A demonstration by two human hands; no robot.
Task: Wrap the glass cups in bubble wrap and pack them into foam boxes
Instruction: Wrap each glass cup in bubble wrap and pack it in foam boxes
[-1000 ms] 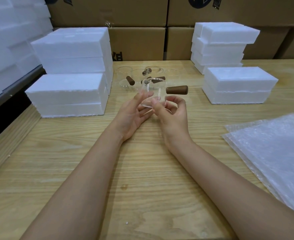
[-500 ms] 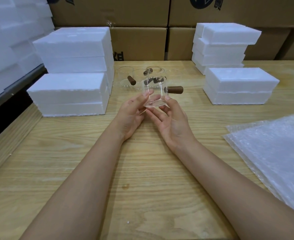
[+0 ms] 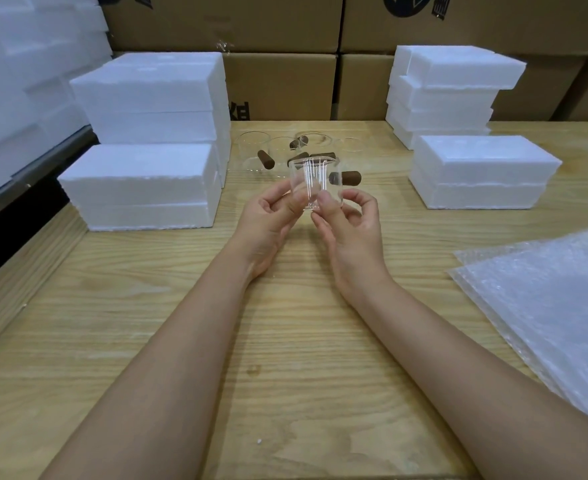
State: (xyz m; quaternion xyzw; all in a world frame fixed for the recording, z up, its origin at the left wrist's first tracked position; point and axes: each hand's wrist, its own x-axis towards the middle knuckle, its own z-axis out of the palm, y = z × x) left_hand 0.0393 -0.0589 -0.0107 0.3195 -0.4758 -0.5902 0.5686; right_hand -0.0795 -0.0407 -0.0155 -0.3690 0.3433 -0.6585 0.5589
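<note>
I see the glass cup (image 3: 315, 185) only as a blur of streaks, and its rim is unclear. It covers part of the other cups (image 3: 253, 147) behind, so I cannot count them. The bubble wrap (image 3: 555, 306) runs off the right edge, and the foam stack (image 3: 26, 81) runs off the left.

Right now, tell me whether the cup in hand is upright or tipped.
Upright. The cup has its rim on top, base below, handle pointing sideways; left hand and right hand hold it.
</note>
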